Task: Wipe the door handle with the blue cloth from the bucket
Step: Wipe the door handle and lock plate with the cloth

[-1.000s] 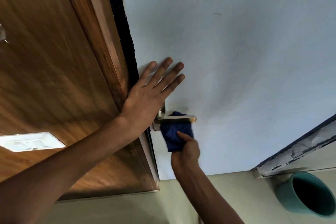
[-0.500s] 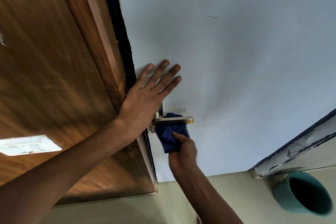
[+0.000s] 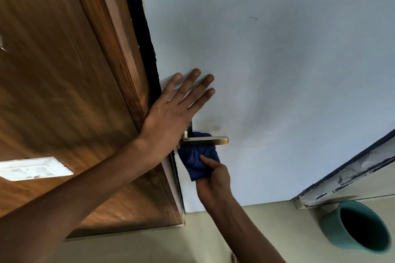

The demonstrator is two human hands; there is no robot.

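Observation:
A metal lever door handle point(image 3: 210, 140) sticks out to the right from the pale blue-white door point(image 3: 277, 70). The dark blue cloth point(image 3: 197, 160) is bunched under and behind the lever, touching it. My right hand point(image 3: 213, 179) grips the cloth from below, thumb pressed on the fabric. My left hand point(image 3: 175, 111) lies flat on the door just above the handle, fingers spread, its heel covering the handle's base plate. The teal bucket point(image 3: 333, 232) stands on the floor at the lower right.
A brown wooden door frame and panel point(image 3: 64, 92) fills the left side, with a white switch plate point(image 3: 32, 168) on it. A worn white and dark frame strip point(image 3: 346, 177) runs at the right. Beige floor point(image 3: 213, 241) lies below.
My right hand has kept the cloth on the handle, shifting only slightly around the lever. My left hand stays flat on the door. The view has drifted a little.

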